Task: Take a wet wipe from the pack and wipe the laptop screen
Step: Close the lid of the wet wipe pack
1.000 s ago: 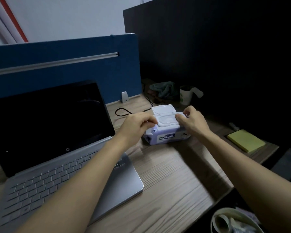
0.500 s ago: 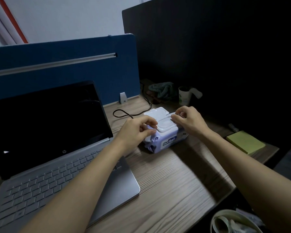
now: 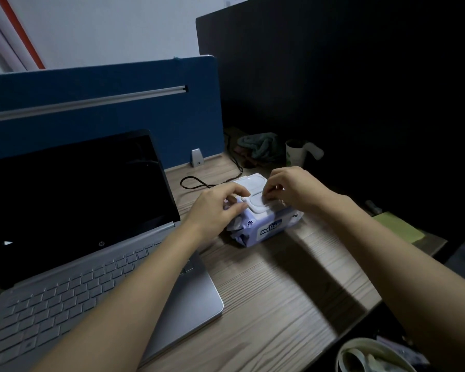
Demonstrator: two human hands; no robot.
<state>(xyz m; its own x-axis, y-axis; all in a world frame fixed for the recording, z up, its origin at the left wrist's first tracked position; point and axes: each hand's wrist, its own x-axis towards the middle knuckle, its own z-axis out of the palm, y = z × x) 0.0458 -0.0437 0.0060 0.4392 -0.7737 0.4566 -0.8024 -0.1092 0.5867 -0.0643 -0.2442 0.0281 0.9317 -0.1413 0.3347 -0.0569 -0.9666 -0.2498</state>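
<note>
A lavender wet wipe pack (image 3: 269, 228) with a white flip lid (image 3: 253, 183) lies on the wooden desk, just right of the open silver laptop. The lid stands open toward the back. My left hand (image 3: 216, 210) grips the pack's left end, its fingers curled over the white lid frame. At the frame's right side, my right hand (image 3: 293, 187) pinches with curled fingers; what is between the fingertips is hidden. The laptop screen (image 3: 75, 200) is dark and faces me at the left.
A black cable (image 3: 199, 182) loops behind the pack. A white cup (image 3: 295, 153) and a crumpled cloth (image 3: 261, 146) sit at the back. Yellow sticky notes (image 3: 397, 228) lie at the right edge. A blue partition (image 3: 105, 103) stands behind the laptop; a bin (image 3: 371, 355) is below.
Both hands have turned the pack a little, so its left end now points nearer to me. My left fingers have slid further onto the lid frame.
</note>
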